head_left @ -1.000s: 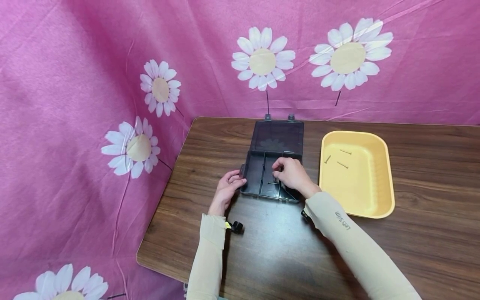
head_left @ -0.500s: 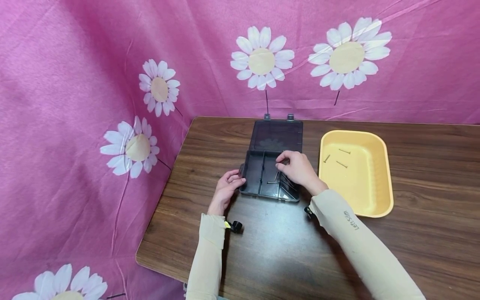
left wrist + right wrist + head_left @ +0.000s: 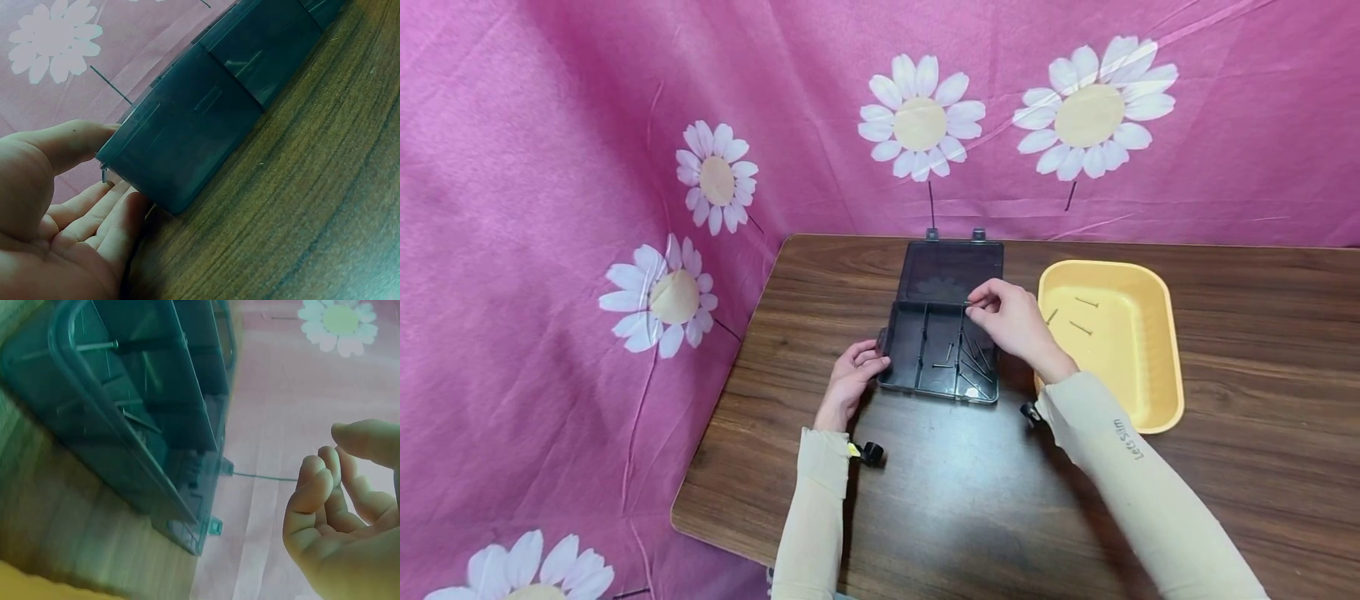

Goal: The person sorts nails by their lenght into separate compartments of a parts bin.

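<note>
A dark see-through compartment box lies on the table, its lid folded back. My left hand holds the box's left edge; in the left wrist view the thumb touches the rim and the fingers lie against the side wall. Two screws show in the middle compartment, and several screws lie in the right one. Over the box's far right corner is my right hand. In the right wrist view its fingers are loosely curled, with nothing visible between thumb and fingertips.
To the right of the box stands a yellow tray with three screws in it. The wooden table ends at the left and at the back, where a pink flowered cloth hangs.
My right hand has moved from above the middle compartment to the box's far right corner, uncovering screws in the middle and right compartments. The left hand has stayed at the box's edge.
</note>
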Demonstrator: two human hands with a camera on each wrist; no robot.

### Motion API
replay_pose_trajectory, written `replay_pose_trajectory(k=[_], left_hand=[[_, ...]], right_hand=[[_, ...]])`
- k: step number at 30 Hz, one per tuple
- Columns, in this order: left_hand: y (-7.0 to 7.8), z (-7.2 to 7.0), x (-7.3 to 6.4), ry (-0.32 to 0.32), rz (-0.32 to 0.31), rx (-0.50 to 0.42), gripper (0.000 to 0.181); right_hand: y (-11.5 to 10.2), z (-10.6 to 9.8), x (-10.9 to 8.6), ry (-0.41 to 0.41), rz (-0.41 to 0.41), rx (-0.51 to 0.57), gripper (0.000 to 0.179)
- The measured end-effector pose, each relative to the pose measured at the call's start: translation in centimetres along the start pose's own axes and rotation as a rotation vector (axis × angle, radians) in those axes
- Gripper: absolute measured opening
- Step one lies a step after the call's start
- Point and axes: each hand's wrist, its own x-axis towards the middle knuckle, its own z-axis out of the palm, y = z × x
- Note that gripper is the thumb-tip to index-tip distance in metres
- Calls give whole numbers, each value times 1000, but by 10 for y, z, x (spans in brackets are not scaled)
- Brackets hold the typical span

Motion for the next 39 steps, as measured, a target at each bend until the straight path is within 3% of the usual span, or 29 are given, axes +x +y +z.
replay_pose_trajectory(k=[6,15,25,32,39], left_hand=[[0,0,0,-5,3,-6,43],[1,0,1,-3,1,-11,43],[1,-1,1,-8,-3,-6,43],[2,0,0,-4,-5,6,43],[0,0,0,1,-6,0,43]], right_hand=[[5,-16,3,24,4,-18,13],[15,-50,5,36,72,-68,17],[46,-85,2,-1,102,-127,23],[73,-104,-3,-80,136,-134,25],[97,-106,-5,-251,145,-229,23]])
